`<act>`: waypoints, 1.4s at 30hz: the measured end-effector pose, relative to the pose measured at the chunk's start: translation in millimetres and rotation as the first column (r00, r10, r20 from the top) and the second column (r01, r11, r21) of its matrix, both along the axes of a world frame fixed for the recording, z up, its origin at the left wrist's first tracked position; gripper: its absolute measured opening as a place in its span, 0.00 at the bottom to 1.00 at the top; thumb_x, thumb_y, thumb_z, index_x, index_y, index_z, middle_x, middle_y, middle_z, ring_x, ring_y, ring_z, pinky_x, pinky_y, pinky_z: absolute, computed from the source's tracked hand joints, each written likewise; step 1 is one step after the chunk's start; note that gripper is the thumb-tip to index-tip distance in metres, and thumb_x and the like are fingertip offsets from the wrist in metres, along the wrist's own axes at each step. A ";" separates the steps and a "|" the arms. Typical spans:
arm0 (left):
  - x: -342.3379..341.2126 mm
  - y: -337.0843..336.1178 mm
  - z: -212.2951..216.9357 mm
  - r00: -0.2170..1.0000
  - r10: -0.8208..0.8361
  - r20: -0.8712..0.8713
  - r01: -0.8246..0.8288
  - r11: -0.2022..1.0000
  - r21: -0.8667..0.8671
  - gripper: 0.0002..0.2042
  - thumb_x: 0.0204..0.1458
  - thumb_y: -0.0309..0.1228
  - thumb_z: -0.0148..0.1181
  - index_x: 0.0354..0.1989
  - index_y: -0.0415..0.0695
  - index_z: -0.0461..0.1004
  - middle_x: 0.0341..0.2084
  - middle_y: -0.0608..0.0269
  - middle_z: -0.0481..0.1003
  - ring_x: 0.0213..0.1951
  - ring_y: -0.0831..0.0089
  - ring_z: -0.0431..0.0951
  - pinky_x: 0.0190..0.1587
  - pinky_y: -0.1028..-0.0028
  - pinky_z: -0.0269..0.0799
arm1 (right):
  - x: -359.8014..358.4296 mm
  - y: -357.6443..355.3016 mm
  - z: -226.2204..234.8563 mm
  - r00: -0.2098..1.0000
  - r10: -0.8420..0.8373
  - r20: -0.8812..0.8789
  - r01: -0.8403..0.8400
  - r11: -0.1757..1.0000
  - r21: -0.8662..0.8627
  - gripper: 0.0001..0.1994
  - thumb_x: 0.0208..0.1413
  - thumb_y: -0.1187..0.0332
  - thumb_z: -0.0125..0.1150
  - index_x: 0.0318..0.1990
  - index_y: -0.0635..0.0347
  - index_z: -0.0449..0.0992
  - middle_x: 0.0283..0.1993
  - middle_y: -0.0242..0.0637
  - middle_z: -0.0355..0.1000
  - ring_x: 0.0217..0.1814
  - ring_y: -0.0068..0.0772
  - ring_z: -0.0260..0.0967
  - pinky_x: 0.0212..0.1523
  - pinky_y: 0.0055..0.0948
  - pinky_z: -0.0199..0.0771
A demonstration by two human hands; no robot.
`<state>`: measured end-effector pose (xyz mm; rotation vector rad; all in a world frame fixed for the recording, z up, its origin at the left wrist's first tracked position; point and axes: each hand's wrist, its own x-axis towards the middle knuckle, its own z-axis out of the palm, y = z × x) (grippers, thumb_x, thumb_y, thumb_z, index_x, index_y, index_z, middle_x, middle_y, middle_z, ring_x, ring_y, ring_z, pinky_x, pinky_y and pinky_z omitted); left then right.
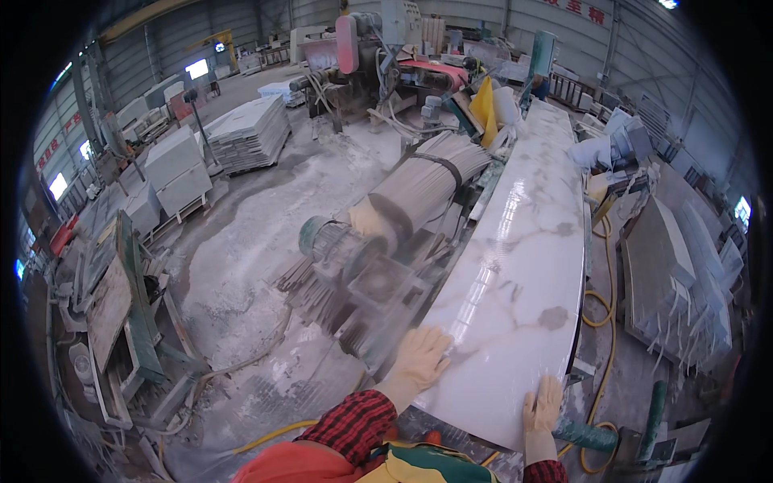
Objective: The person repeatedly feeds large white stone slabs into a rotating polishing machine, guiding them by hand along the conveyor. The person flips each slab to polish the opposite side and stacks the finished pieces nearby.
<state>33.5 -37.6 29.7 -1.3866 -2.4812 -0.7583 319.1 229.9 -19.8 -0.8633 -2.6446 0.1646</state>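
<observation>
A long, glossy white stone slab [523, 233] with grey-brown veins and blotches stretches away from me on a narrow machine bed. My left hand [420, 359], in a cream rubber glove, lies flat at the slab's near left edge with its fingers stretched out. At the near right edge rests my right hand [543, 406], gloved the same way, its fingers extended forward over the edge. Neither hand grips anything that I can see. Red-and-black checked sleeves cover both forearms.
Left of the slab stand a dusty motor [334, 241] and a strapped bundle of stone strips [435, 181]. A yellow hose [608, 310] coils along the right side, near leaning slabs [664, 258]. Stacked slabs [250, 133] stand farther left. A green pipe [588, 435] lies by my right hand.
</observation>
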 end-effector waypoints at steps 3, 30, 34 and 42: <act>-0.2 -1.8 -8.0 0.999 0.011 0.031 -0.010 0.999 -0.034 0.25 0.57 0.44 0.63 0.62 0.49 0.73 0.63 0.54 0.71 0.65 0.52 0.67 0.67 0.51 0.60 | 27.2 -26.5 -6.5 1.000 0.004 -0.027 -0.005 1.000 -0.026 0.33 0.61 0.63 0.60 0.72 0.68 0.64 0.75 0.63 0.60 0.78 0.69 0.54 0.80 0.59 0.49; 6.5 -23.4 -1.1 0.982 -0.179 -0.055 0.173 0.979 -0.108 0.30 0.54 0.40 0.65 0.66 0.45 0.71 0.65 0.46 0.69 0.67 0.45 0.65 0.70 0.47 0.56 | 40.7 -62.6 25.0 0.992 -0.098 0.078 0.091 0.992 0.088 0.32 0.61 0.53 0.58 0.68 0.63 0.67 0.73 0.55 0.63 0.75 0.59 0.57 0.77 0.57 0.51; 7.8 -24.6 0.7 0.988 -0.157 -0.003 0.155 0.973 -0.173 0.30 0.55 0.40 0.64 0.67 0.45 0.70 0.67 0.45 0.68 0.69 0.44 0.64 0.72 0.46 0.54 | 4.5 -17.2 22.4 0.993 -0.098 0.072 0.089 0.987 0.131 0.32 0.63 0.51 0.57 0.70 0.62 0.67 0.74 0.54 0.62 0.77 0.59 0.56 0.78 0.57 0.50; 10.6 -25.6 -8.6 0.992 -0.130 0.001 0.126 0.958 -0.256 0.31 0.55 0.41 0.64 0.68 0.46 0.69 0.69 0.44 0.66 0.70 0.41 0.62 0.73 0.43 0.53 | -62.7 87.6 -1.4 0.994 -0.109 0.020 0.100 0.962 0.256 0.34 0.65 0.48 0.54 0.72 0.62 0.66 0.74 0.55 0.63 0.77 0.62 0.57 0.79 0.58 0.49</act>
